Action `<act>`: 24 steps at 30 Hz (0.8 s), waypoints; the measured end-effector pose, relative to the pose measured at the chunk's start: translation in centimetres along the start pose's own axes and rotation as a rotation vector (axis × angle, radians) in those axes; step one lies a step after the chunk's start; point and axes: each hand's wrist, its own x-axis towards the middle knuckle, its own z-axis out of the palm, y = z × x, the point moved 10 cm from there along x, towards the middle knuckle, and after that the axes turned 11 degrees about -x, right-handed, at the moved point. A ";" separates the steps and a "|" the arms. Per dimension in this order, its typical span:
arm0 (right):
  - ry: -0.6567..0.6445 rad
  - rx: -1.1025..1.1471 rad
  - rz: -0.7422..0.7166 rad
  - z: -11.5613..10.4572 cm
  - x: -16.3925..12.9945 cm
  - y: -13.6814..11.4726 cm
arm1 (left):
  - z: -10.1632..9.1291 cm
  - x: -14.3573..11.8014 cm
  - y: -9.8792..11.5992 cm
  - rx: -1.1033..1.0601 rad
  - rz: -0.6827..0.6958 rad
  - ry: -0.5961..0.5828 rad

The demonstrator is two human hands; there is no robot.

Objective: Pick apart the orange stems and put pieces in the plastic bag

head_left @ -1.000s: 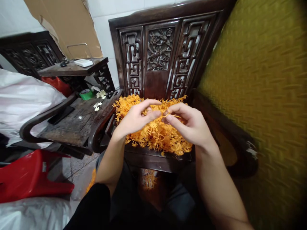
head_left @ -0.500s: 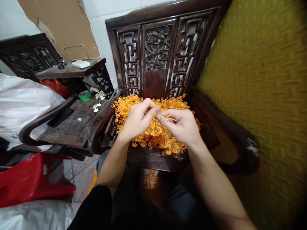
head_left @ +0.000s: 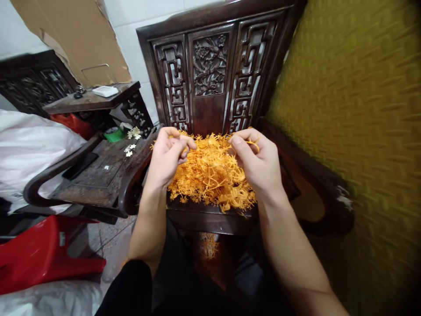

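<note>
Heap of spidery orange pieces (head_left: 210, 175) fills the middle of the head view, lying on the seat (head_left: 204, 223) of a dark wooden chair, against its carved back (head_left: 208, 114). The left hand (head_left: 171, 151) is raised over the heap's left end, fingers curled and thumb near the fingertips; whether it grips anything I cannot tell, though a little orange shows by the fingers. The right hand (head_left: 251, 151), over the right end, has thumb and forefinger pinched together on a thin orange strand (head_left: 254, 144), part of which curves out across the fingers. The two hands are well apart, with the heap showing between them.

To the left, a second wooden chair (head_left: 88, 186) carries a green roll of tape (head_left: 114, 134), small white flower-shaped pieces (head_left: 129, 150) and a dark flat object (head_left: 80, 166). Behind it, a white device (head_left: 105, 91) rests on a higher wooden surface (head_left: 92, 103). A red stool (head_left: 42, 252) stands at the lower left; a yellow textured panel (head_left: 348, 109) rises at the right.
</note>
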 end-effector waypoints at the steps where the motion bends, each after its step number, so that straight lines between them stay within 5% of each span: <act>1: 0.002 0.010 -0.013 0.0 -0.1 -0.3 | 0.7 -0.2 -0.7 -0.003 -0.050 -0.014; 4: 0.009 0.029 -0.034 0.2 -0.5 -0.9 | 1.7 -0.4 -2.2 0.102 -0.112 -0.042; 10: -0.026 -0.007 0.020 0.7 -0.8 -1.0 | 4.2 -1.4 -2.1 0.685 0.074 -0.274; 14: -0.016 -0.018 0.030 0.3 -0.7 -0.7 | 5.7 -2.0 -2.1 0.795 0.135 -0.410; 20: -0.192 -0.143 0.033 1.6 -0.5 0.4 | 6.4 -2.9 -0.5 0.996 0.349 -0.442; 24: -0.163 -0.161 -0.013 1.9 -0.5 0.0 | 6.3 -3.4 -1.1 1.206 0.342 -0.447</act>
